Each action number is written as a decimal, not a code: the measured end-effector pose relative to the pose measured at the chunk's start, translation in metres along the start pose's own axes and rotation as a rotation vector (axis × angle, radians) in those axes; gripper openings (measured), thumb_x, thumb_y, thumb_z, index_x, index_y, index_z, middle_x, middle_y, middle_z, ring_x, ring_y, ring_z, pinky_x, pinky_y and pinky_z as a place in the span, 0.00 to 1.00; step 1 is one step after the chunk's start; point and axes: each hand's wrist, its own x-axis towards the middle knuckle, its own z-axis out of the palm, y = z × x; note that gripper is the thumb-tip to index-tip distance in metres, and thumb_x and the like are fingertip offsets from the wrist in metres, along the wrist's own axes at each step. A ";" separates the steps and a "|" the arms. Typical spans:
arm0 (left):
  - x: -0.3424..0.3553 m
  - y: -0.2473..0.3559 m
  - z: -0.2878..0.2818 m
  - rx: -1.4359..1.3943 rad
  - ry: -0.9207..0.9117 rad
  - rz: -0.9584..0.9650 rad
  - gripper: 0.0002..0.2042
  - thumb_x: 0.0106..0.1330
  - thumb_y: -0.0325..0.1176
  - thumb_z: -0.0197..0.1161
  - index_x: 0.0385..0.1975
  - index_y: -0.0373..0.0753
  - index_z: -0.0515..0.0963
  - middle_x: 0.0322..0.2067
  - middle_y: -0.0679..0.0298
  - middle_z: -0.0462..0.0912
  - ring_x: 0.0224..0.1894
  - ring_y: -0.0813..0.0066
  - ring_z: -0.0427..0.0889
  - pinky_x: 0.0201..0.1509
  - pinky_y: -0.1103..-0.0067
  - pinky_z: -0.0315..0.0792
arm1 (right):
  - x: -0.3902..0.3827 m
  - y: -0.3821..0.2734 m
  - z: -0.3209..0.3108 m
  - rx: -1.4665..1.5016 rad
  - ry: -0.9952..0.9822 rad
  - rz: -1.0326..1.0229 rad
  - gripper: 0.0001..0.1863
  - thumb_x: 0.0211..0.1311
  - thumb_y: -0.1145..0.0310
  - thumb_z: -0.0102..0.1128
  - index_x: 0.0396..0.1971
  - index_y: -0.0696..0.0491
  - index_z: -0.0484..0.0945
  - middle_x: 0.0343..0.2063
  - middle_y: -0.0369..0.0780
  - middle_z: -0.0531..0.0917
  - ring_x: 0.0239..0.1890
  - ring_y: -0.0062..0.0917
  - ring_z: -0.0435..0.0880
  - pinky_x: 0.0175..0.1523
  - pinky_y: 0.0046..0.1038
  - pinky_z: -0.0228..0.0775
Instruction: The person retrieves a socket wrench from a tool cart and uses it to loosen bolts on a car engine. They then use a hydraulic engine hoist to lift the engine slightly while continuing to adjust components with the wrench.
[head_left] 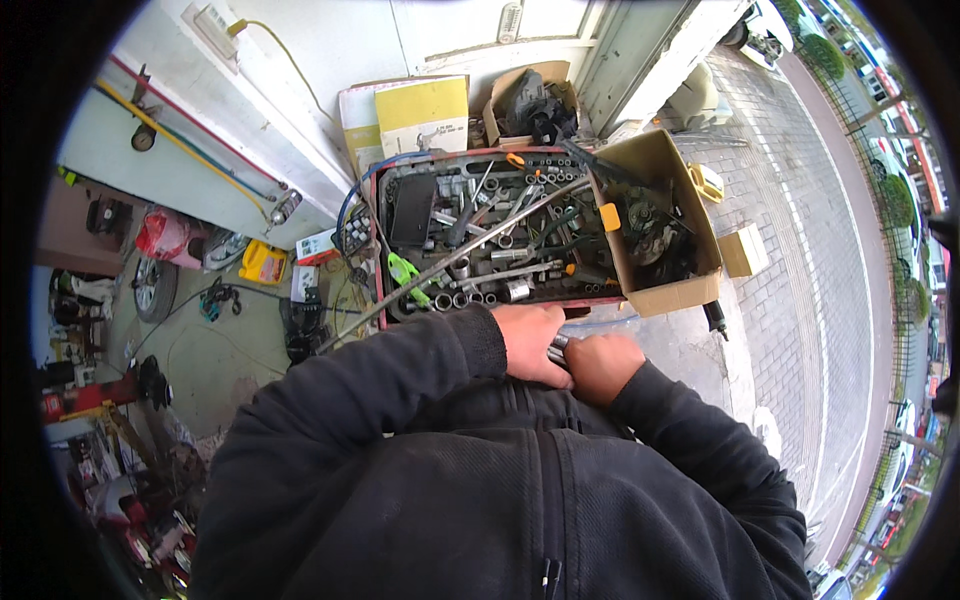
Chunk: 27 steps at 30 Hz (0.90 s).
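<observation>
Left hand (533, 340) and right hand (598, 365) pressed together just above the black jacket front, both curled shut around a small shiny metal piece (557, 350), cylindrical by the look of it and mostly hidden between the fingers. Probably steel: hard, stiff, heavy for its size, likely slick with oil, best gripped round the barrel with the whole fingers. One such piece in view, two hands on it. Just beyond, one open red-edged tool tray (480, 235) on the grey concrete counter (690, 345), crowded with sockets, wrenches and one long grey metal rod (450, 265) lying slantwise. Beside it, one brown cardboard box (670, 290) of dark parts; behind, one yellow flat box (420, 110).
</observation>
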 end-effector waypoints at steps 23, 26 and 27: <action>0.022 -0.232 -0.108 0.228 0.542 -1.068 0.43 0.63 0.56 0.75 0.73 0.46 0.63 0.68 0.50 0.68 0.72 0.47 0.69 0.68 0.47 0.71 | -0.007 0.021 0.084 0.437 -0.076 0.352 0.21 0.66 0.52 0.66 0.38 0.58 0.81 0.34 0.57 0.88 0.42 0.56 0.88 0.49 0.52 0.80; 0.028 -0.236 -0.105 0.200 0.485 -1.143 0.44 0.63 0.57 0.75 0.76 0.49 0.61 0.69 0.50 0.67 0.71 0.47 0.69 0.67 0.47 0.71 | -0.006 0.022 0.086 0.460 -0.079 0.367 0.21 0.67 0.52 0.66 0.38 0.58 0.81 0.34 0.58 0.88 0.42 0.56 0.88 0.50 0.53 0.79; 0.030 -0.235 -0.105 0.190 0.479 -1.177 0.45 0.63 0.58 0.75 0.76 0.49 0.60 0.68 0.51 0.67 0.71 0.47 0.68 0.67 0.47 0.71 | -0.006 0.023 0.086 0.454 -0.074 0.370 0.21 0.67 0.52 0.66 0.38 0.59 0.81 0.35 0.58 0.88 0.43 0.56 0.88 0.50 0.53 0.79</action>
